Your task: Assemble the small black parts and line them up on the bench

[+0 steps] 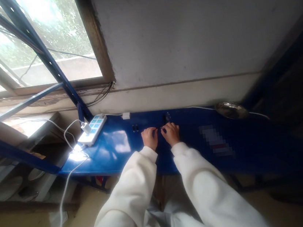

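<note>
A person's left hand (150, 138) and right hand (172, 133) meet nearly fingertip to fingertip over a blue counter (110, 163), with fingers curled in and pinched on a small dark piece (164, 130); it is too small to identify, and whether it is one piece or two cannot be told. Just beyond the right hand lie some small loose bits (164, 118), blurred. Left of the left hand, two small dark cylinders (135, 128) stand side by side. Farther left is a white power strip (93, 131) with a plug in it; at the far edge sit a white adapter (126, 115) and, to the right, a round metal dish (231, 110)
</note>
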`<control>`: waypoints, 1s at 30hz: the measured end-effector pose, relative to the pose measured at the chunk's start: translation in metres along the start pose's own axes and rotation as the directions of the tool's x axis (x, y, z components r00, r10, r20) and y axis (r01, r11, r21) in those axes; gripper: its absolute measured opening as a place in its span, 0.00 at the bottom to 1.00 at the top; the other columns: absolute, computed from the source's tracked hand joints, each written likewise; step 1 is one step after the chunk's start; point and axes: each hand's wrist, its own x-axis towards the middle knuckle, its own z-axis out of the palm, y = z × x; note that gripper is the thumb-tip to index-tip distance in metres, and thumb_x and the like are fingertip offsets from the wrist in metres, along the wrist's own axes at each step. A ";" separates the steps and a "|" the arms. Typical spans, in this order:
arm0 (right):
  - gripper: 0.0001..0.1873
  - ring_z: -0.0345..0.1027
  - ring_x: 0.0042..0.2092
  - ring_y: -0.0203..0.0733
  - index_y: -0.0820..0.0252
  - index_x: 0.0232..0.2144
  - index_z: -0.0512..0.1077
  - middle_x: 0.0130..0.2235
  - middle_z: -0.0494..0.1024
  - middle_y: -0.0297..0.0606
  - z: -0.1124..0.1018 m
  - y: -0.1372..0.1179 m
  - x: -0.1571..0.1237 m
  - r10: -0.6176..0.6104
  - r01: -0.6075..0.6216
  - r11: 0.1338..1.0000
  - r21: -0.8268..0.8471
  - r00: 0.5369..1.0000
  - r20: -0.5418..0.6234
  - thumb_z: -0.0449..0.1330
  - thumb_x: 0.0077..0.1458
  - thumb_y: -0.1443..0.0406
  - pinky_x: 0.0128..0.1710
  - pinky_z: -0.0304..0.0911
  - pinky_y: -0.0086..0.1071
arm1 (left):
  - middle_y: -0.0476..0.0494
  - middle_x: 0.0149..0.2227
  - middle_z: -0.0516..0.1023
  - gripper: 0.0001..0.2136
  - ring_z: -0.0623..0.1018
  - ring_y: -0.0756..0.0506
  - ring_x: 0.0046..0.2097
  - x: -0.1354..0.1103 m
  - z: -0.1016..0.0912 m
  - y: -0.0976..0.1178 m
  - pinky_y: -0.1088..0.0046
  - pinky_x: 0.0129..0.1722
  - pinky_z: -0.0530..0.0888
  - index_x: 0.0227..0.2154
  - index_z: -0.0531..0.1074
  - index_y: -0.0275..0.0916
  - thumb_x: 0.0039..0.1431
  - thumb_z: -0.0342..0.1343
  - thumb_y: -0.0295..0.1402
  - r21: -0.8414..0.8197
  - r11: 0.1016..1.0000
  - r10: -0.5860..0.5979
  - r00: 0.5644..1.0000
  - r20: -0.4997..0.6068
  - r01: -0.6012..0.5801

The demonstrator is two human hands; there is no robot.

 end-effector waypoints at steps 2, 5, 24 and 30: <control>0.08 0.57 0.39 0.43 0.60 0.27 0.72 0.32 0.72 0.40 -0.001 -0.001 0.000 0.008 -0.008 1.000 -0.013 1.000 -0.004 0.53 0.52 0.66 0.36 0.45 0.34 | 0.44 0.31 0.77 0.04 0.73 0.47 0.33 0.000 0.001 -0.001 0.68 0.36 0.64 0.30 0.71 0.37 0.56 0.51 0.30 0.000 1.000 -0.001 1.000 -0.010 0.001; 0.08 0.58 0.38 0.43 0.60 0.26 0.71 0.31 0.72 0.40 0.000 -0.001 0.000 0.079 -0.080 0.996 -0.027 0.996 -0.044 0.53 0.51 0.66 0.35 0.45 0.34 | 0.44 0.32 0.77 0.04 0.73 0.47 0.34 0.000 0.001 -0.002 0.68 0.37 0.63 0.30 0.71 0.37 0.56 0.51 0.30 0.005 0.999 -0.034 0.999 -0.013 0.034; 0.06 0.58 0.39 0.44 0.60 0.25 0.70 0.32 0.71 0.40 -0.003 -0.003 -0.001 0.048 -0.048 0.999 0.004 0.998 0.051 0.53 0.50 0.66 0.38 0.46 0.36 | 0.39 0.42 0.72 0.12 0.72 0.46 0.44 0.002 -0.005 0.004 0.68 0.43 0.68 0.44 0.71 0.39 0.60 0.46 0.31 -0.055 0.998 0.005 0.995 0.100 0.001; 0.06 0.59 0.39 0.44 0.60 0.26 0.70 0.32 0.72 0.40 -0.004 -0.002 -0.001 0.038 -0.039 0.999 0.022 0.997 0.063 0.54 0.51 0.65 0.37 0.46 0.35 | 0.39 0.44 0.73 0.12 0.73 0.46 0.43 0.001 -0.002 0.004 0.67 0.41 0.70 0.40 0.73 0.38 0.59 0.47 0.29 -0.036 0.997 0.075 0.974 0.214 -0.069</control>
